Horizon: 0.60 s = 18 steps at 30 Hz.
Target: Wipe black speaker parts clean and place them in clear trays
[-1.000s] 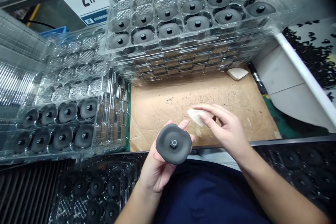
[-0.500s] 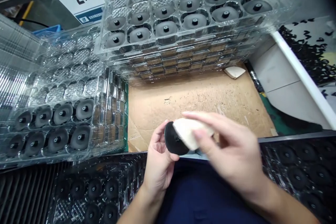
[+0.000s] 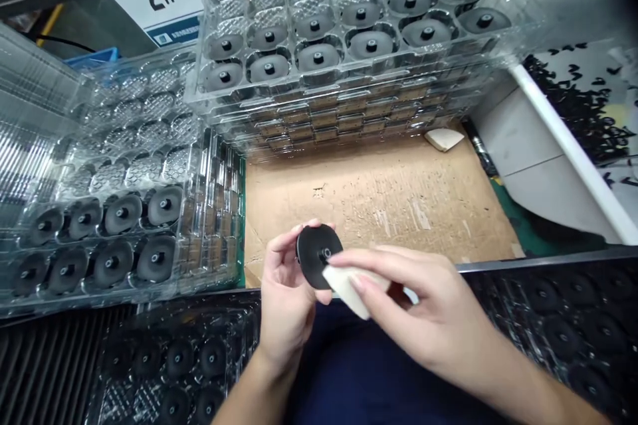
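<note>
**Rim-only hold on disc, pad pressed at its face: slip risk**

Head view, the only one.

- **Left hand:** The left hand [image 3: 282, 292] grasps a black round disc [image 3: 315, 254] with a small centre hub. It holds the rim only, between thumb and fingertips. The disc is tipped up on edge, face toward the camera.
- **Where the disc is:** It is in the air at the near edge of the brown cardboard sheet [image 3: 389, 192] on the surface, not resting on anything.
- **Right hand:** The right hand [image 3: 423, 319] grasps a white wedge-shaped pad [image 3: 343, 282] between thumb and fingers. The pad's corner touches the disc's lower right, just beside the hub. The pad covers that patch, so I cannot tell how much of it is in contact.

Risks, as I judge them:
- The pinch on the rim is thin. A sideways push from the pad could twist the disc or pop it out of the fingers.
- A dropped disc would likely land on the lap or in the black plastic trays [image 3: 174, 358] below. Similar discs sit there, so it would be hard to pick out again.
- The pad is held only at its back end, so it could slide off the disc's edge.
- The clear plastic tray stack on the left [image 3: 124, 166] is near the left hand. The clear plastic tray stack behind [image 3: 349, 113] stands further off, across the cardboard. Both are loaded with discs, and a wide wrist or elbow swing could knock one.
</note>
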Tool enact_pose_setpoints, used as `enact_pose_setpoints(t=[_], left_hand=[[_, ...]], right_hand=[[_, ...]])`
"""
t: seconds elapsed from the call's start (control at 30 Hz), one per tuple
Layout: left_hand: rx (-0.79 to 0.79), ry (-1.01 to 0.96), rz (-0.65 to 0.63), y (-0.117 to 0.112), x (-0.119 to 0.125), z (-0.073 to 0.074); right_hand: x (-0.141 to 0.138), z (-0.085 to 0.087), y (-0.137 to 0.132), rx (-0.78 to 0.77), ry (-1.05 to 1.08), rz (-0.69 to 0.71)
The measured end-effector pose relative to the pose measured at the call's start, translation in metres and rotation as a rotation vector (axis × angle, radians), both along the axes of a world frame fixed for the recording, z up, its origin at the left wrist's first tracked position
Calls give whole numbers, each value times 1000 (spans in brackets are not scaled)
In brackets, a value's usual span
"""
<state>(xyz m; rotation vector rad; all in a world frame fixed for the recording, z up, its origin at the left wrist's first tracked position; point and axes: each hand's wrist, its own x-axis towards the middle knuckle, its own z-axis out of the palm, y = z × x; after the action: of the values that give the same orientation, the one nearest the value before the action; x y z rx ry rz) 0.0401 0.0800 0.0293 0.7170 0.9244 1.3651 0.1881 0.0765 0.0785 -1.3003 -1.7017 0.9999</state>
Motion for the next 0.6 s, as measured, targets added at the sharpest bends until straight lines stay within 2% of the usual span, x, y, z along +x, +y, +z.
enact_pose_setpoints(t=[0.1,0.17,0.23,0.3,0.37,0.47,0.53,0.6], left_hand=[[-35,-51,-14,1,-8,3],[-67,-90,-35,1,-10,5],[-102,-119,-66,0,-7,6],[-129,-142,-90,-2,-2,6],[-158,-152,-102,-5,2,6],[-224,-149,-129,-10,3,6],[-258,-160,-134,-11,0,5],[-283,-178,-116,-11,-2,4]], right_hand=[[16,-30,-6,-220,7,-43],[26,-49,-10,-276,2,-129],[31,-53,-11,-267,-8,-186],[27,-42,-10,-171,-16,-226],[16,-21,-7,3,-19,-252],[-3,2,-2,313,-22,-116],[-10,6,1,352,-18,69],[-13,3,4,248,-41,199]])
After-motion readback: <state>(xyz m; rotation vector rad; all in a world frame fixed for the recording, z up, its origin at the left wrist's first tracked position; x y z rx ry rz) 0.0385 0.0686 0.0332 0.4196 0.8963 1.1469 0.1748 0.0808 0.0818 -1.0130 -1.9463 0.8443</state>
